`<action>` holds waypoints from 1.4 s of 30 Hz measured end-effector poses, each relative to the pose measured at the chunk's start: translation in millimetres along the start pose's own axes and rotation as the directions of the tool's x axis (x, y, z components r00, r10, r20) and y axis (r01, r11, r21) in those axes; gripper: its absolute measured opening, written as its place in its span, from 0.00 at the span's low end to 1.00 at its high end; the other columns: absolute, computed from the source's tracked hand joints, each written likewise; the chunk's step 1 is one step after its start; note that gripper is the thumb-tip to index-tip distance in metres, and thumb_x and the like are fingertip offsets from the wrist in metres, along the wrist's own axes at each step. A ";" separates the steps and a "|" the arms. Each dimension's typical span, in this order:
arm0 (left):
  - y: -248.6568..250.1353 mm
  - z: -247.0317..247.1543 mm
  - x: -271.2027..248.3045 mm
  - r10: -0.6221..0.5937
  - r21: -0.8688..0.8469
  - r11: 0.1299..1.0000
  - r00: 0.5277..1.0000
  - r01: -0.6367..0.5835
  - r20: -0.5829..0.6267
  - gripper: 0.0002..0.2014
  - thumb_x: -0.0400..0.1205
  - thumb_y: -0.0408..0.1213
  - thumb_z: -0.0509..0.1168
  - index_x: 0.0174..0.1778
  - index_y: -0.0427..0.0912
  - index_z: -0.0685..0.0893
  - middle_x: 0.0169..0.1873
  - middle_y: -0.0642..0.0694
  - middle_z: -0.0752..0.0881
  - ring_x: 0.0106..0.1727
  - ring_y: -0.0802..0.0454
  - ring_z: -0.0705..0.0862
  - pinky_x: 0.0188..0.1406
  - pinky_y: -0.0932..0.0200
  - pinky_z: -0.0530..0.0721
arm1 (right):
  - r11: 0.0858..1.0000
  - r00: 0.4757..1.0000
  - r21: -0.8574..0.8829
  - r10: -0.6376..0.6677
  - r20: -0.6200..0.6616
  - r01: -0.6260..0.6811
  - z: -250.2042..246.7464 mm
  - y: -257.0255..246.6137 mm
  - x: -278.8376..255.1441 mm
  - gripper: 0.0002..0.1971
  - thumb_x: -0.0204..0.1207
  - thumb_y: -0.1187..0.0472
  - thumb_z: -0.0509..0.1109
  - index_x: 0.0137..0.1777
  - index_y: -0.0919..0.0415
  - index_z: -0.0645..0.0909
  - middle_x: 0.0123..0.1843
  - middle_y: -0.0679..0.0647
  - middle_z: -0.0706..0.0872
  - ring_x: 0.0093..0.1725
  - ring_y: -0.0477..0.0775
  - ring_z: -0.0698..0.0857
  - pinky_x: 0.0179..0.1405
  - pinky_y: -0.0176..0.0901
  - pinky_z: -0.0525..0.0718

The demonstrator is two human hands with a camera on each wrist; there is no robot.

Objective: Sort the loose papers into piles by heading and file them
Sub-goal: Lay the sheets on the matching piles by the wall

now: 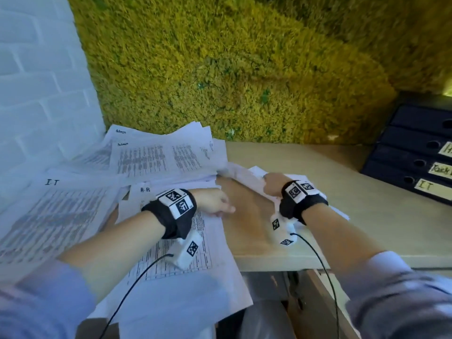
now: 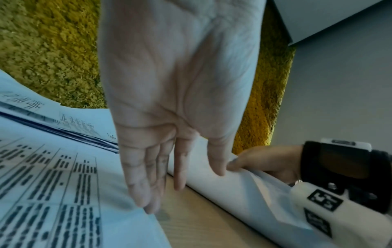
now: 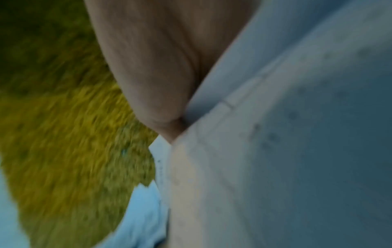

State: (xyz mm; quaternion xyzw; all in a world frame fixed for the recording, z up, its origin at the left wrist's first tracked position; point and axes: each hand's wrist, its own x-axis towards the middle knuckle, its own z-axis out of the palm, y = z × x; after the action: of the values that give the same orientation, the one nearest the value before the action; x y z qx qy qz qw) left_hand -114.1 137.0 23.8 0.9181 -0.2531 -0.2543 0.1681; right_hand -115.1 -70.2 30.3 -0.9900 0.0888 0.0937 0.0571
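Note:
Loose printed papers (image 1: 156, 157) lie spread over the left of the wooden desk (image 1: 269, 152), with handwritten headings such as "IT" (image 1: 52, 182) and "Admin". My left hand (image 1: 217, 203) lies flat with straight fingers on the right edge of a table-printed sheet (image 1: 195, 253); in the left wrist view its fingertips (image 2: 148, 201) touch the edge of that sheet (image 2: 63, 184) and the desk. My right hand (image 1: 274, 184) grips a curled bundle of white sheets (image 1: 242, 176), lifted off the desk; its fingers (image 2: 250, 163) pinch the bundle (image 2: 237, 194). The blurred right wrist view shows only palm (image 3: 157, 87) against paper (image 3: 297, 134).
A stack of dark binders (image 1: 415, 152) lies at the desk's right, labels reading "IT", "Tech" and a cut-off one. A green moss wall (image 1: 220, 69) backs the desk and white brick (image 1: 36, 81) stands at the left. Bare wood (image 1: 247, 216) shows between my hands. Papers overhang the front edge.

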 end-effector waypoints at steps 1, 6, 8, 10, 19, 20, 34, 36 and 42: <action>-2.3 1.1 1.2 -0.009 -0.070 0.998 1.000 0.008 -0.018 0.21 0.84 0.53 0.61 0.61 0.39 0.82 0.55 0.41 0.87 0.54 0.48 0.85 0.59 0.54 0.82 | 0.991 0.998 0.119 0.056 -0.010 -0.054 -12.1 14.0 0.8 0.20 0.84 0.58 0.61 0.70 0.71 0.75 0.68 0.65 0.81 0.66 0.65 0.80 0.54 0.45 0.76; -2.7 -1.0 -1.2 -0.054 -0.328 0.943 0.998 0.057 0.018 0.27 0.85 0.53 0.58 0.75 0.41 0.70 0.69 0.40 0.77 0.67 0.48 0.80 0.67 0.51 0.81 | 0.728 0.937 0.672 0.314 -0.151 -0.136 -53.1 70.2 -3.1 0.18 0.80 0.56 0.64 0.60 0.72 0.80 0.57 0.63 0.84 0.60 0.64 0.83 0.52 0.47 0.77; 3.7 0.8 1.6 -0.016 -0.540 0.841 0.999 0.029 0.029 0.32 0.83 0.57 0.57 0.80 0.43 0.63 0.73 0.37 0.73 0.66 0.44 0.81 0.68 0.53 0.79 | 0.538 0.949 0.841 0.288 -0.127 -0.051 -64.0 65.9 -15.9 0.18 0.81 0.54 0.65 0.67 0.64 0.78 0.57 0.57 0.82 0.54 0.61 0.82 0.49 0.45 0.77; 13.5 2.0 8.7 0.011 -0.770 0.638 0.999 0.016 0.030 0.36 0.81 0.62 0.57 0.81 0.47 0.60 0.70 0.34 0.73 0.55 0.40 0.85 0.61 0.48 0.83 | 0.407 0.992 0.910 0.124 0.038 -0.085 -64.6 50.3 -29.0 0.13 0.85 0.55 0.62 0.66 0.58 0.76 0.49 0.56 0.82 0.40 0.57 0.80 0.35 0.43 0.75; 3.0 11.4 41.3 -0.100 -0.917 0.365 0.986 0.163 0.136 0.35 0.74 0.73 0.57 0.60 0.44 0.72 0.60 0.34 0.83 0.56 0.37 0.86 0.50 0.48 0.87 | 0.483 0.995 0.875 0.073 -0.065 0.022 -42.3 35.6 -28.3 0.16 0.84 0.57 0.66 0.61 0.71 0.82 0.51 0.62 0.89 0.48 0.63 0.87 0.54 0.54 0.84; -1.0 11.7 43.6 -0.102 -0.914 0.372 0.986 0.163 0.135 0.35 0.73 0.72 0.60 0.60 0.44 0.74 0.60 0.35 0.83 0.56 0.38 0.85 0.51 0.48 0.86 | 0.504 0.995 0.863 0.073 -0.075 0.028 -43.9 40.4 -29.2 0.17 0.84 0.55 0.66 0.60 0.71 0.83 0.54 0.64 0.89 0.51 0.64 0.88 0.56 0.56 0.84; -22.6 26.8 46.7 -0.079 -0.896 0.444 0.997 0.034 -0.001 0.18 0.81 0.19 0.60 0.66 0.35 0.79 0.62 0.37 0.85 0.60 0.43 0.85 0.64 0.45 0.81 | 0.951 0.851 0.301 0.097 -0.517 0.075 -88.1 20.7 -54.2 0.08 0.84 0.67 0.59 0.52 0.70 0.79 0.40 0.59 0.81 0.37 0.59 0.80 0.25 0.39 0.72; -19.8 27.9 41.4 -0.073 -0.904 0.427 0.997 0.018 -0.015 0.15 0.83 0.18 0.56 0.62 0.35 0.79 0.58 0.38 0.86 0.56 0.44 0.86 0.57 0.49 0.84 | 0.933 0.947 0.333 -0.024 -0.319 0.136 -62.7 -1.4 -45.4 0.11 0.83 0.68 0.59 0.61 0.71 0.78 0.48 0.63 0.86 0.33 0.56 0.84 0.25 0.40 0.80; -14.0 1.7 15.8 -0.233 -0.883 0.445 0.933 -0.148 -0.274 0.22 0.84 0.22 0.58 0.75 0.37 0.72 0.68 0.38 0.80 0.66 0.43 0.80 0.65 0.47 0.79 | 0.751 0.962 0.645 0.052 -0.270 0.140 -6.3 -15.0 -6.1 0.10 0.79 0.66 0.62 0.55 0.69 0.82 0.39 0.61 0.83 0.32 0.58 0.80 0.22 0.38 0.72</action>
State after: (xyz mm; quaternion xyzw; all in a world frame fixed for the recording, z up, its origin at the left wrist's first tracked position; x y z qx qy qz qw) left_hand -98.0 139.4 10.3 0.7267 -0.0227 -0.1823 0.6619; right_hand -117.0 -55.3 39.1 -0.9113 0.0996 -0.0811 0.3913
